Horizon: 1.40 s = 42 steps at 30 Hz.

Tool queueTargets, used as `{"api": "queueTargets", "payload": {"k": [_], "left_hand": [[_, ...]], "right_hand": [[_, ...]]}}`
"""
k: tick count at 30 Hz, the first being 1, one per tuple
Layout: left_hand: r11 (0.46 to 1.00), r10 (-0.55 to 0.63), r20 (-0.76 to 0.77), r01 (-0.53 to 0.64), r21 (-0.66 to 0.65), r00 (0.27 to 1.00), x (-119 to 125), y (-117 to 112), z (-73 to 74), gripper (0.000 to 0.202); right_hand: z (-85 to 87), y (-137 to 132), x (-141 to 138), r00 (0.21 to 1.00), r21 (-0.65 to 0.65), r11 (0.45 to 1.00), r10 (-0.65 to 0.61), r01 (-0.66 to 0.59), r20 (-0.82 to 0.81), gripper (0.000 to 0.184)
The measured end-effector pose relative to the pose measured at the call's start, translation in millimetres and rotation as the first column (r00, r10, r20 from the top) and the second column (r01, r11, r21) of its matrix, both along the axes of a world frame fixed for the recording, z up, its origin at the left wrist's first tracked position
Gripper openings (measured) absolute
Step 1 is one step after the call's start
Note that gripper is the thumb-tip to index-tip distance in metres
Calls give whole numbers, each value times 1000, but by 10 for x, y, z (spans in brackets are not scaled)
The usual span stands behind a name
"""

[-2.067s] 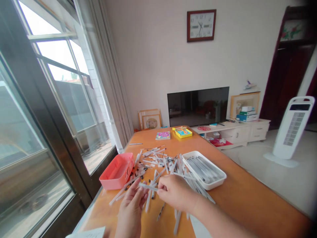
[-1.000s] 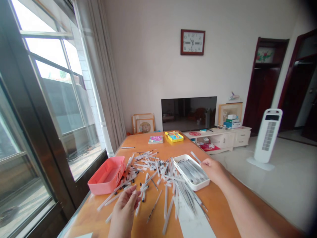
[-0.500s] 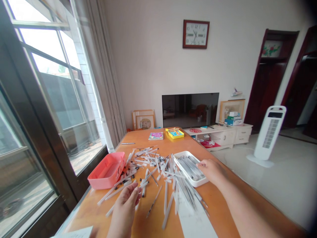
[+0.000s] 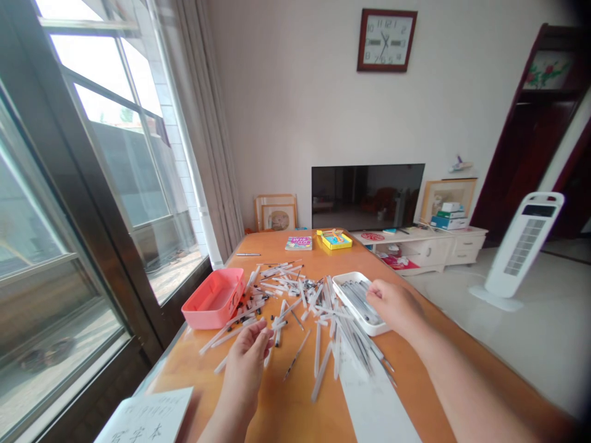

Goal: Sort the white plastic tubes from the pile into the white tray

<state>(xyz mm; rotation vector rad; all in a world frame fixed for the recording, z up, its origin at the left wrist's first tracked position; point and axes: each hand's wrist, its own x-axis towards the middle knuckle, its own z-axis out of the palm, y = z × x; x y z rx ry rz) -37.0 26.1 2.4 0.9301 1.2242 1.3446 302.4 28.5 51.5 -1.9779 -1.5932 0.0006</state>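
Note:
My left hand [image 4: 249, 360] hovers over the near side of the table, thumb and fingers pressed together at the tips; anything between them is too small to make out. Beyond it lie loose clear pen barrels [image 4: 316, 349], black caps and thin refills [image 4: 297, 355]. On the right, my right hand [image 4: 393, 303] reaches over a white tray [image 4: 381, 331], its fingers curled closed near the grey-black pens [image 4: 359, 296] lying inside. What those fingers hold, if anything, is hidden. A pink plastic box [image 4: 207, 319] stands left of the pile.
A notebook [image 4: 152, 418] lies at the near left, and a white paper strip [image 4: 369, 400] extends under the barrels. Farther back are a silver pen [image 4: 248, 254], a colourful book [image 4: 298, 243] and a yellow box [image 4: 336, 240]. Glass doors line the left.
My view has shifted, showing more of the notebook. My right hand has moved slightly left over the white tray. The left hand keeps its closed shape beside the pile.

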Motion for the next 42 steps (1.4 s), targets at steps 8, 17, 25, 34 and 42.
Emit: {"api": "queueTargets", "payload": {"k": [8, 17, 25, 34, 42], "left_hand": [[999, 28, 34, -27, -23, 999, -32, -23, 63, 60], [998, 54, 19, -54, -29, 998, -67, -15, 64, 61], [998, 48, -8, -48, -35, 999, -91, -52, 84, 52], [998, 57, -8, -57, -11, 998, -66, -69, 86, 48], [962, -271, -8, 271, 5, 962, 29, -180, 157, 39]], "right_hand": [[4, -31, -503, 982, -263, 948, 187, -181, -4, 12], [-337, 38, -1134, 966, -418, 888, 247, -192, 79, 12], [-474, 144, -1431, 975, -448, 884, 198, -134, 99, 26], [-491, 214, -1402, 978, -397, 895, 201, -204, -52, 24], [-326, 156, -1651, 847, -191, 859, 388, -475, -363, 32]]}}
